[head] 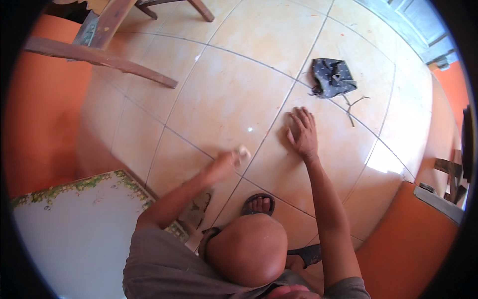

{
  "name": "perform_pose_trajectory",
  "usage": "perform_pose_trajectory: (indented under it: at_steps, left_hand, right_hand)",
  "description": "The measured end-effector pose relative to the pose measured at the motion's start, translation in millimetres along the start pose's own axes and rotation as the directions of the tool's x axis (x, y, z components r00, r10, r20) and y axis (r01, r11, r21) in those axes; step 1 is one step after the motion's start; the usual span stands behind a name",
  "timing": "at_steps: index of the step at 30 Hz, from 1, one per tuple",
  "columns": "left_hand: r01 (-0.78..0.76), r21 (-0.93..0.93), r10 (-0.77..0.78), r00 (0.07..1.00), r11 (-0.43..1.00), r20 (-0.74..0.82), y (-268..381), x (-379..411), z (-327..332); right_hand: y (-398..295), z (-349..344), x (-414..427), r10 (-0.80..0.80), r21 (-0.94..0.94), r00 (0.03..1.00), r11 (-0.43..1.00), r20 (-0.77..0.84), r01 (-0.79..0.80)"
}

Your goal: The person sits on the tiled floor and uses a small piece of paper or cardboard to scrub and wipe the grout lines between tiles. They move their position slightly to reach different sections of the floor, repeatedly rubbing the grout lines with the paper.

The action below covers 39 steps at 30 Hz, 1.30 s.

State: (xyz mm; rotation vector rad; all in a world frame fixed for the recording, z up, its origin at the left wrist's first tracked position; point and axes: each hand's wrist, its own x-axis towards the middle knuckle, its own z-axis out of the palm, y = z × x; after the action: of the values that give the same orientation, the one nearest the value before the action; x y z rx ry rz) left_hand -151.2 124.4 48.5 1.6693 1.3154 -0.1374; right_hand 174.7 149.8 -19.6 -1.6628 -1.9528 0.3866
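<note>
My left hand (223, 164) is closed around a small pale object (244, 152), blurred, so I cannot tell if it is a sponge or a wad of cloth. It is just above or on the glossy cream tile floor (224, 101). To its right, my right hand (303, 130) rests palm down on the tiles, fingers apart, with nothing in it. Beyond those fingertips lies a crumpled dark cloth (332, 77) with small white dots. A thin forked twig or cord (350, 108) is on the floor beside it.
A white-topped table (86, 228) with a leafy border stands at lower left. Wooden furniture legs (112, 61) reach in at upper left. Orange walls (44, 123) flank the floor, and a pale blue door (414, 26) is at upper right. My sandalled foot (258, 205) is below my hands.
</note>
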Motion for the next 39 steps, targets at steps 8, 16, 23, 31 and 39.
perform_pose_trajectory:
  at_steps: [8, 16, 23, 31, 39]
  left_hand:
    - [-0.175, -0.157, 0.027, 0.747, 0.972, -0.665, -40, 88, -29]
    - [-0.370, -0.886, 0.190, 0.926, 0.278, -0.327, 170, 65, 82]
    - [-0.525, -0.841, 0.342, 0.820, 0.132, -0.458, 258, 33, 87]
    - [-0.293, -0.933, 0.217, 0.944, 0.209, -0.248, 186, 22, 57]
    - [-0.293, -0.882, -0.054, 0.941, 0.369, -0.335, 80, 12, -26]
  right_hand:
    - [-22, -103, -97, 0.276, 0.364, 0.943, 0.872, 0.185, -0.327]
    - [-82, -193, -127, 0.530, 0.435, 0.665, 0.505, 0.526, -0.746]
    - [-88, -211, -82, 0.617, 0.416, 0.691, 0.553, 0.378, -0.722]
    - [-35, -344, -50, 0.502, -0.311, 0.720, 0.864, 0.479, -0.396]
    - [65, -317, -161, 0.607, -0.208, 0.772, 0.793, 0.191, -0.572]
